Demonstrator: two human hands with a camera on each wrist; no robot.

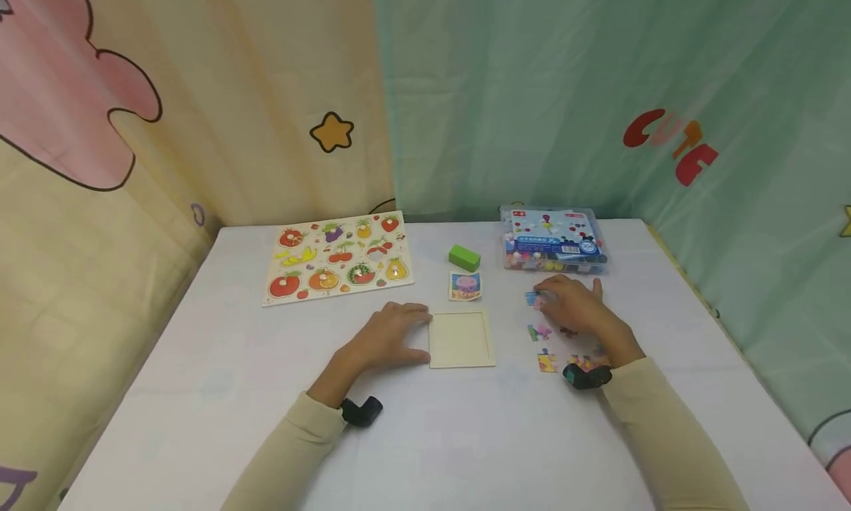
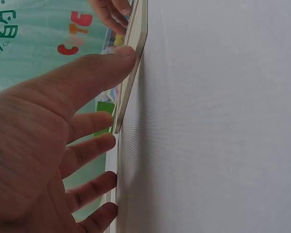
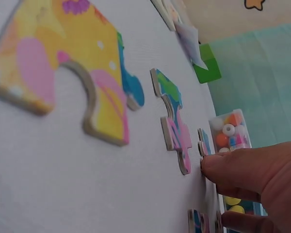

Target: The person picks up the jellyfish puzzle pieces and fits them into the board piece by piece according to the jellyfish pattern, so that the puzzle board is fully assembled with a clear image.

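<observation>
A shallow square wooden puzzle tray (image 1: 461, 340) lies flat in the middle of the table. My left hand (image 1: 388, 337) is at its left side, the thumb and index finger spread and touching the edge; in the left wrist view the thumb (image 2: 121, 56) rests against the rim. My right hand (image 1: 575, 304) reaches down over loose jigsaw pieces and pinches the farthest left one, a blue and pink puzzle piece (image 1: 530, 298), at the table surface. Nearer lie a green and pink piece (image 1: 537, 333) and a yellow piece (image 1: 547, 362). The right hand partly hides other pieces.
Behind the tray are a small picture card (image 1: 465, 286) and a green block (image 1: 464, 258). A fruit puzzle board (image 1: 339, 257) lies at the back left. A clear box of beads (image 1: 554, 239) stands just beyond my right hand, before the curtain (image 1: 465, 90).
</observation>
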